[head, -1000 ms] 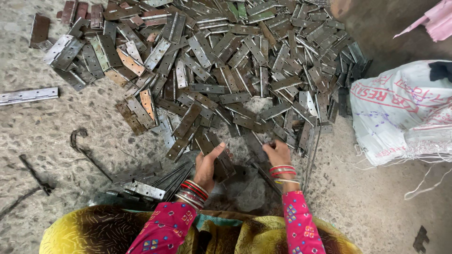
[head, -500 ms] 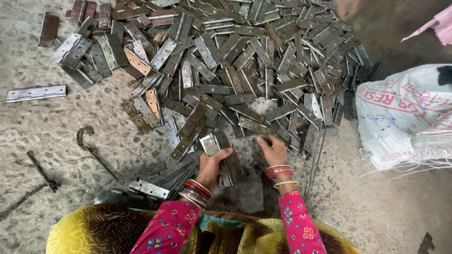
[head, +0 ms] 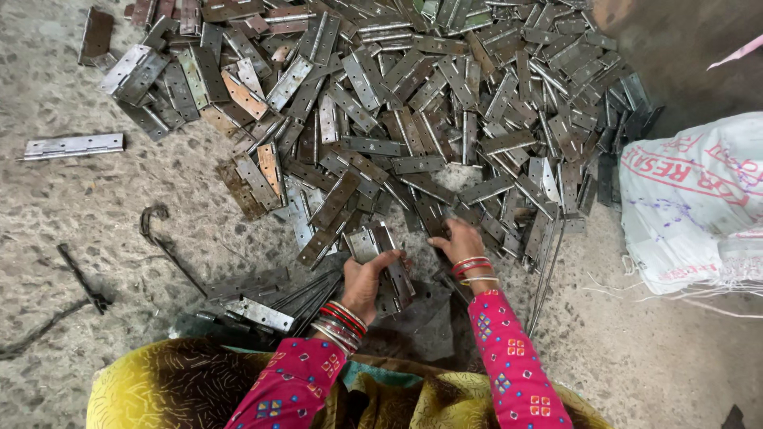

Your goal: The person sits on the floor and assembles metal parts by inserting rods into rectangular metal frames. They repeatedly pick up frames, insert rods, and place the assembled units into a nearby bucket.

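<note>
Sorting through steel door hinges on concrete floor (head: 103, 214).

Left hand (head: 367, 280) closed round a hinge stack (head: 383, 262), gathered together near the lap; right hand (head: 459, 242) half-open, fingertips down touching the hinge pile's (head: 413, 103) near edge.

Metal hinges (head: 413, 103) are heaped on the floor (head: 660, 349) in a pile too large to be counted exactly; well over a hundred can be seen. One long hinge (head: 73, 145) is found lying apart at the left. One hinge (head: 373, 242) is held in the left hand (head: 367, 282); two hands are counted, the right hand (head: 459, 241) being set at the pile's edge. One white sack (head: 699, 206) is seen at the right. A bundle of thin rods (head: 306, 292) cannot be counted.
</note>
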